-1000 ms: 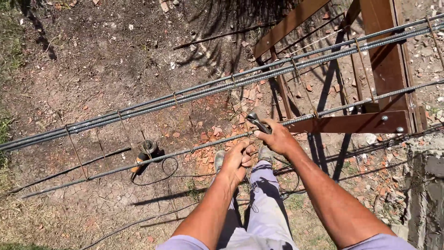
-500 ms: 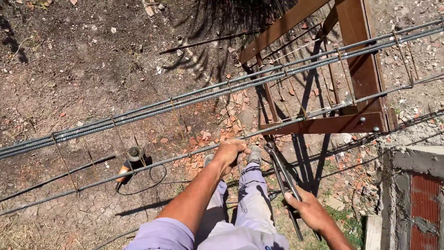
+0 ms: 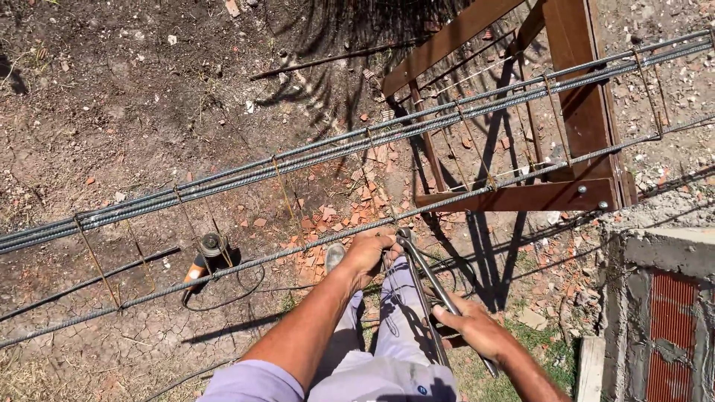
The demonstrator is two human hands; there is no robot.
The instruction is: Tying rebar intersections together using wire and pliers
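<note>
Near rebar (image 3: pixel 298 247) runs diagonally w/ left hand (image 3: pixel 370 251) clamped on it; pincers (image 3: pixel 428 286) slant down to right hand (image 3: pixel 477 331), closing the gap btwn both hands. Stirrups (image 3: pixel 97 262) cross the cage at intervals, so reach-through only btwn them. Upper bars (image 3: pixel 313 156) are bunched tight, no passage there. Brown frame (image 3: pixel 521 195) blocks under the cage at right; block wall (image 3: pixel 655 298) shuts off far right. Open ground left, apart from angle grinder (image 3: pixel 202 257) & its cord.
</note>
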